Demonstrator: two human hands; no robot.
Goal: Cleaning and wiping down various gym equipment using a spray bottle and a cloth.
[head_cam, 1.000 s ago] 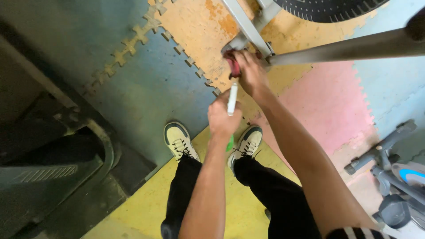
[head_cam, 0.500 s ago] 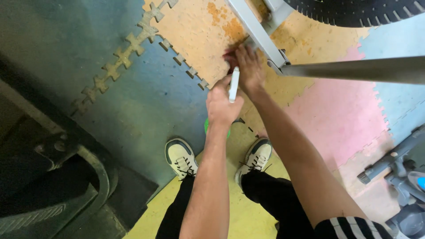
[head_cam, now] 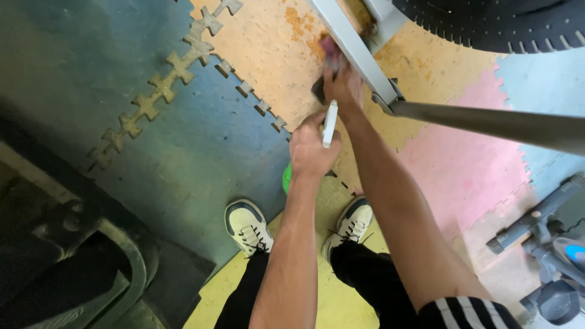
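Since half a second ago, both hands are sitting nearer the grey metal bar [head_cam: 353, 52], and the view has swung so the shoes are lying lower in the picture. The left hand [head_cam: 311, 149] is clenching around a white pen-like tool [head_cam: 329, 123], which is standing up out of the top of the fist, while a green part [head_cam: 286, 178] is peeking out below it. It is slim, white and straight. Just beside it, the right hand [head_cam: 344, 88] is pressing on a dark red-tipped thing [head_cam: 326, 52] against the bar; whether those fingers are closing on it, I cannot tell. Below, white shoes [head_cam: 247, 225] are standing on foam puzzle mats [head_cam: 463, 164].
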